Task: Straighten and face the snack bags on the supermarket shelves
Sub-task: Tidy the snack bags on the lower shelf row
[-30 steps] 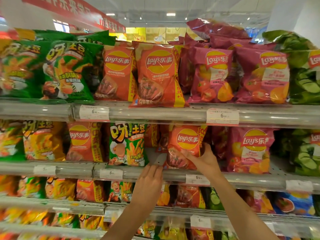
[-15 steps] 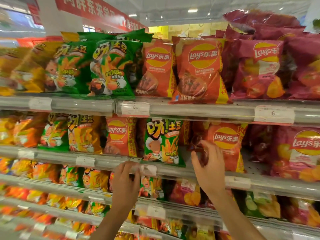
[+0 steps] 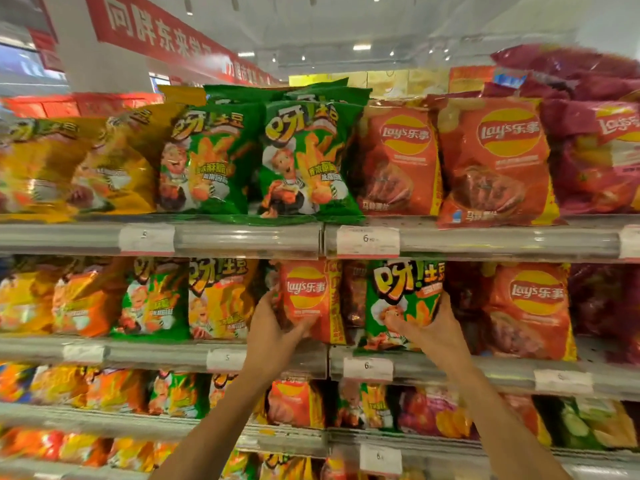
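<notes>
On the second shelf (image 3: 162, 355) an orange Lay's bag (image 3: 308, 299) stands upright. My left hand (image 3: 273, 332) grips its lower left side, thumb across the front. Beside it to the right stands a green potato-stick bag (image 3: 401, 299). My right hand (image 3: 431, 336) holds that bag's lower right corner, thumb on its front. A larger orange Lay's bag (image 3: 530, 310) stands further right on the same shelf, untouched.
The top shelf (image 3: 242, 237) carries yellow, green, orange and purple bags in a row. Lower shelves hold several mixed snack bags. Price tags (image 3: 367, 240) line the shelf rails. A red banner (image 3: 162, 39) hangs overhead at the left.
The view has swung left. My left hand rose from the shelf rail and took hold of the orange Lay's bag. My right hand left the larger Lay's bag and took the green bag.
</notes>
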Motion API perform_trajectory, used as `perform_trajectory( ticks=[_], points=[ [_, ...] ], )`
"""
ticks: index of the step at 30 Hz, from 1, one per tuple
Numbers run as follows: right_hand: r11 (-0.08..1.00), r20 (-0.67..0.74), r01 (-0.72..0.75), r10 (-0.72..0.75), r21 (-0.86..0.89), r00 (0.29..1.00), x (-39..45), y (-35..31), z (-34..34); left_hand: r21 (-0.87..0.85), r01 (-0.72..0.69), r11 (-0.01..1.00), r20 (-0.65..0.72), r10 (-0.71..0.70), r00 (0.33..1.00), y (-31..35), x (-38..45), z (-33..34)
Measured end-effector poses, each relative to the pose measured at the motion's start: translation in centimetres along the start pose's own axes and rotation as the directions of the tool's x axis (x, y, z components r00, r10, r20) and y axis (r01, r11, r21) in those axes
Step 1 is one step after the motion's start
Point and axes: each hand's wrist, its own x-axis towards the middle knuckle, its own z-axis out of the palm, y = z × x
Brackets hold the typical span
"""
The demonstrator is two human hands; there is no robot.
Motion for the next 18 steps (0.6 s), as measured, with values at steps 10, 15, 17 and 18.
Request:
perform_trajectory(
  ticks=[10, 15, 17, 18],
  points=[
    [1.0, 0.024, -0.013, 0.012, 0.023, 1.0, 0.4, -0.4, -0.1, -0.117, 0.175, 0.978, 0.151, -0.157, 0.976, -0.8, 4.4, 0.5],
    [1.0, -0.015, -0.02, 0.019, -0.018, 1.0, 0.3, -0.8, -1.2, -0.245, 0.256, 0.935, 0.146, -0.226, 0.963, -0.7, 4.4, 0.7],
    [1.0, -0.038, -0.019, 0.019, -0.013, 0.999, 0.2, -1.1, -1.9, -0.262, 0.248, 0.933, 0.133, -0.22, 0.966, -0.4, 4.3, 0.7],
    [1.0, -0.055, -0.022, 0.022, -0.007, 0.998, 0.1, -1.2, -2.2, -0.267, 0.239, 0.934, 0.128, -0.211, 0.969, -0.1, 4.2, 0.7]
  ],
)
